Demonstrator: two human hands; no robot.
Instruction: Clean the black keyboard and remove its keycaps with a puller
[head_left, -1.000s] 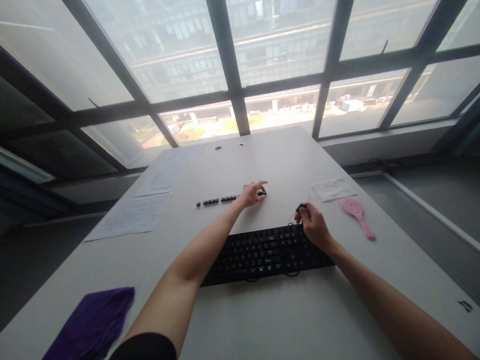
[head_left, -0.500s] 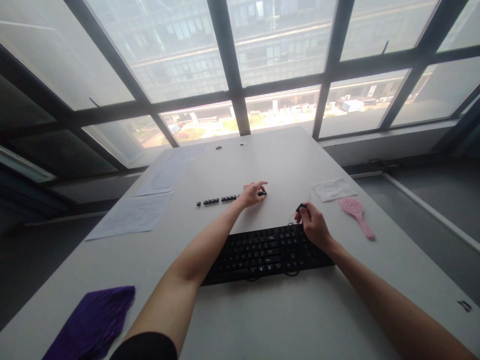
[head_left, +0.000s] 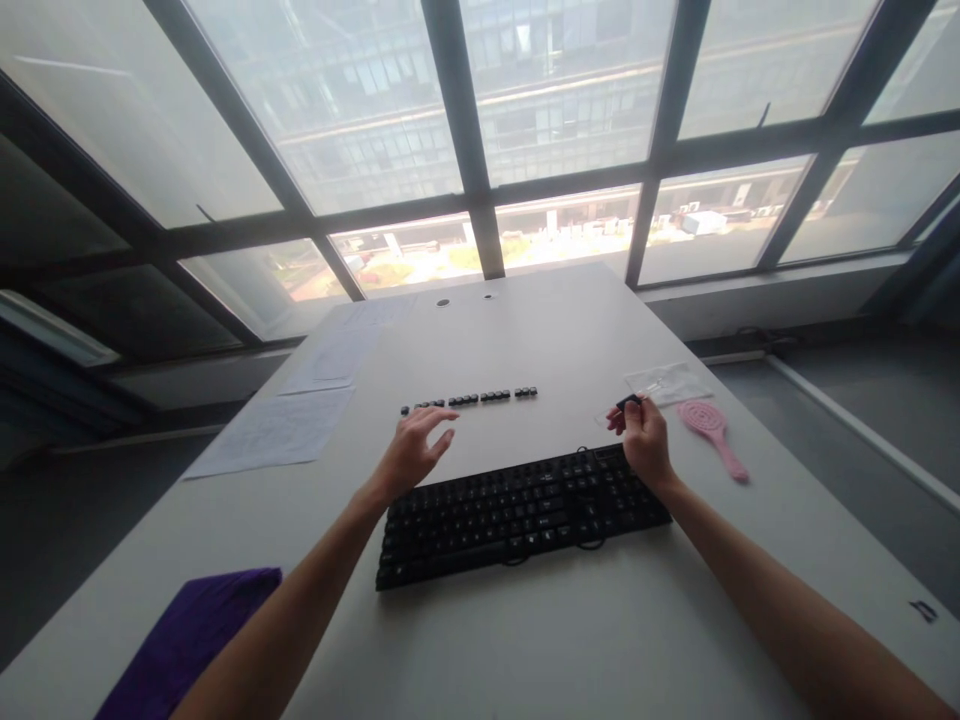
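Observation:
A black keyboard (head_left: 517, 515) lies on the white table in front of me, slightly tilted, its right end partly under my right wrist. Beyond it runs a row of small black keycaps (head_left: 495, 396), set in groups with gaps between them. My left hand (head_left: 412, 445) hovers over the keyboard's far left corner with thumb and fingers apart, holding nothing and covering part of the row's left end. Above the keyboard's far right corner, my right hand (head_left: 643, 440) is closed on a keycap puller (head_left: 628, 401) with a small black handle and thin wire.
A clear plastic bag (head_left: 675, 384) and a pink hairbrush (head_left: 709, 430) lie to the right. Paper sheets (head_left: 277, 430) spread along the left edge, with a purple cloth (head_left: 191, 630) nearer me. A small dark item (head_left: 924, 610) sits far right. Windows (head_left: 562, 110) stand behind the table.
My left hand has left the right end of the keycap row and moved left and nearer, uncovering keycaps there. My right hand has shifted slightly right and up with the keycap puller.

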